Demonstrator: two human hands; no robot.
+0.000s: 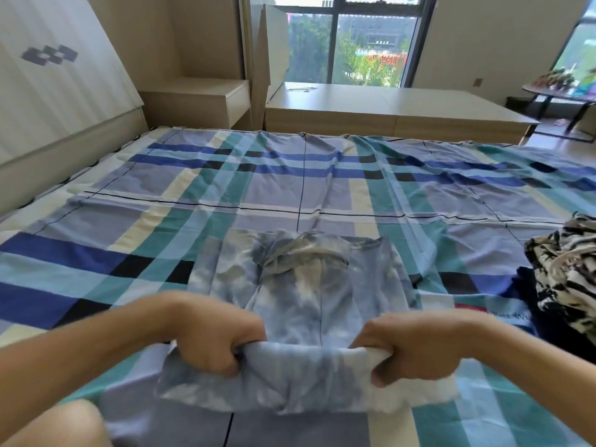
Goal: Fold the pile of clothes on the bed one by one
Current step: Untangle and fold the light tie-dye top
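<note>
On the blue, teal and cream plaid bedsheet (180,201) we see a pale blue tie-dye cotton garment (309,285) lying flat near the front edge. Left hand (209,343) and right hand (409,346) each grip its rolled near hem, fingers curled tight. Zebra-print clothes pile (567,269) sits at right.

The shirt (300,295) is soft, matt tie-dye cloth. The sheet (161,201) is matt, creased plaid cloth. The nightstand (206,98) looks like smooth pale wood.
</note>
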